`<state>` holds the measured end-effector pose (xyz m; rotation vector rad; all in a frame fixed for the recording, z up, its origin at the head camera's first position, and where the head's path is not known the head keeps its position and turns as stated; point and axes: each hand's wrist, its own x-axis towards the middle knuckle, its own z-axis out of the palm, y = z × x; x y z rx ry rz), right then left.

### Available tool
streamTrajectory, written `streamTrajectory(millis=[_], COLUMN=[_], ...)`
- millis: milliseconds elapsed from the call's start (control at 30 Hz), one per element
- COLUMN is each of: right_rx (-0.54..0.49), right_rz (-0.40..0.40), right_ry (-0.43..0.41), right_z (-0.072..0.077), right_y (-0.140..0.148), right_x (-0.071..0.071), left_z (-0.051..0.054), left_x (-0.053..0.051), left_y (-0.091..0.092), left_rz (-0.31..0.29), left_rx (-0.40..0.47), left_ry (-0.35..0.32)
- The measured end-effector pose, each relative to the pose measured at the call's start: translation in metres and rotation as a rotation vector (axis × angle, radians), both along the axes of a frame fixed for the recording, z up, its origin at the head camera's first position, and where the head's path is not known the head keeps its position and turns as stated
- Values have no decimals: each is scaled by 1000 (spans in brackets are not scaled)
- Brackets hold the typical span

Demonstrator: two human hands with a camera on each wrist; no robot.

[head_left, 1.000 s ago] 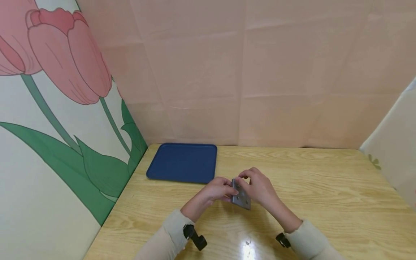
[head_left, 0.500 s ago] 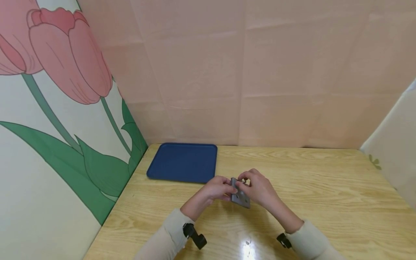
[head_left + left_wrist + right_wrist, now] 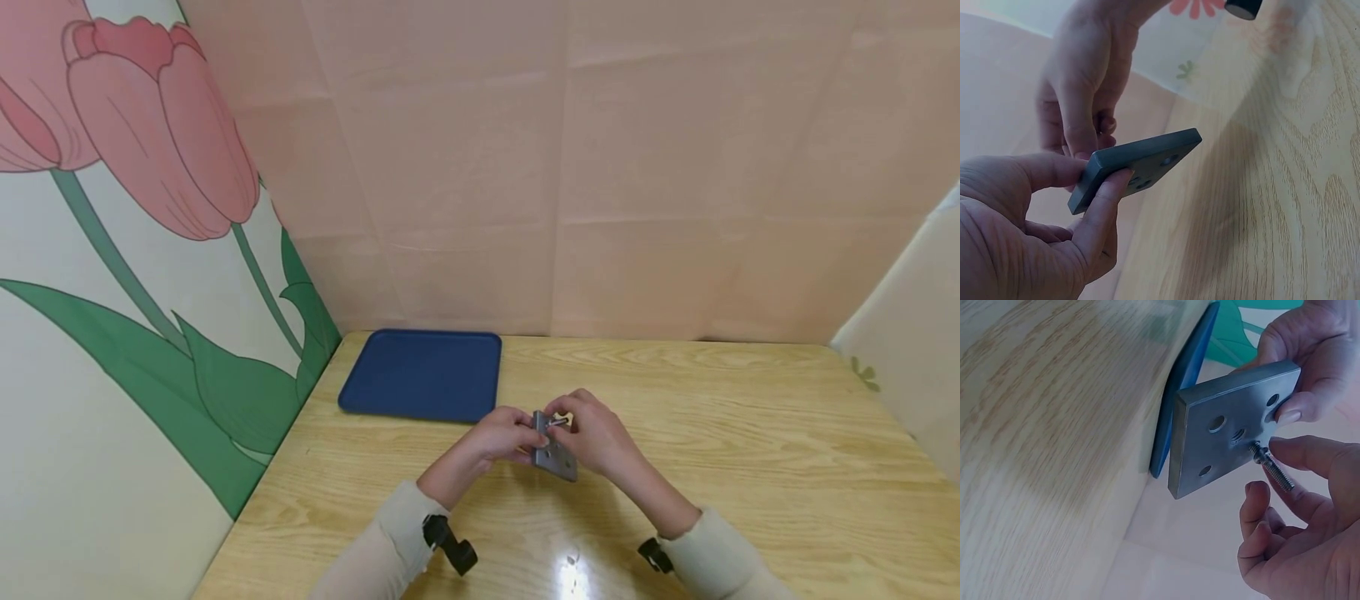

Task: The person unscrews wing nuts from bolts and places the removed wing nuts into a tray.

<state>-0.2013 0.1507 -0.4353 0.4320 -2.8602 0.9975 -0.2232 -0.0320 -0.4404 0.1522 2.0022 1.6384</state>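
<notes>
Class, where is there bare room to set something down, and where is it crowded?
Widest: the tabletop between the right hand and the pale sheet. Smaller: between the blue tray and the left sleeve; the tray is bare too. Crowded: the middle, where the left hand holds the metal plate and the right pinches a threaded piece.

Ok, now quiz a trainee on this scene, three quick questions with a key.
1. Which hand grips the drilled metal plate?
2. True or false: the threaded screw is lying on the blue tray.
3. Which is closest to the pink backdrop? A: plate. B: tray. C: screw.

Key:
1. The left hand.
2. False; the right hand pinches it.
3. B.
</notes>
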Motion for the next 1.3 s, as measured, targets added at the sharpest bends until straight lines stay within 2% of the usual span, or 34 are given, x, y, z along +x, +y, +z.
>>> streamTrajectory(millis=[367, 567, 933, 1300], right_rx=[-8, -3, 13, 19], right_rz=[6, -38, -47, -46], right_ry=[26, 76, 3, 0], right_z=[1, 2, 0, -1], right_y=[-4, -3, -1, 1], right_x=[1, 0, 0, 3], left_z=[-1, -3, -4, -2], left_x=[-1, -2, -2, -1], left_y=[0, 0, 0, 0], left_rz=[2, -2, 9, 17], left_rx=[-1, -6, -9, 1], left_ry=[2, -6, -12, -16])
